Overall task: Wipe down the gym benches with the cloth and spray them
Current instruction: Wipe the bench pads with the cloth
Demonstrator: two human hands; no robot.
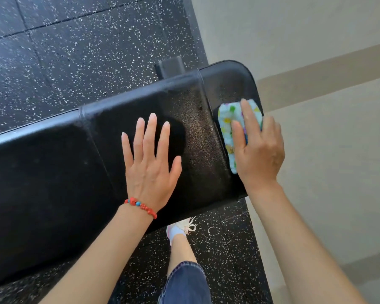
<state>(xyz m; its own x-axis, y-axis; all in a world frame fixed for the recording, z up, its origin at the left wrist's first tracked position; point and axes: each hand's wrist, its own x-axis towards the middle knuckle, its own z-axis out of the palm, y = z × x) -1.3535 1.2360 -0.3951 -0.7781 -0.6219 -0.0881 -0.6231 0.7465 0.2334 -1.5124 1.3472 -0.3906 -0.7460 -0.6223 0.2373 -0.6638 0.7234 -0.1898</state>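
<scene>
Terry cloth (pixel 230 126), pastel-spotted, lies under R hand (pixel 258 150): fingers straight, pressing it flat on end pad of bench (pixel 53 172), near the seam. L hand (pixel 150 165) rests w/ fingers spread, palm down on middle pad, holding nothing; hands well apart. Pad surface by the seam looks misted w/ fine droplets. No spray bottle in view. Step in hand, by judgement: wipe pass on end pad. Next move likely calls for steady downward pressure, stroke across seam toward L hand, which must lift clear.
</scene>
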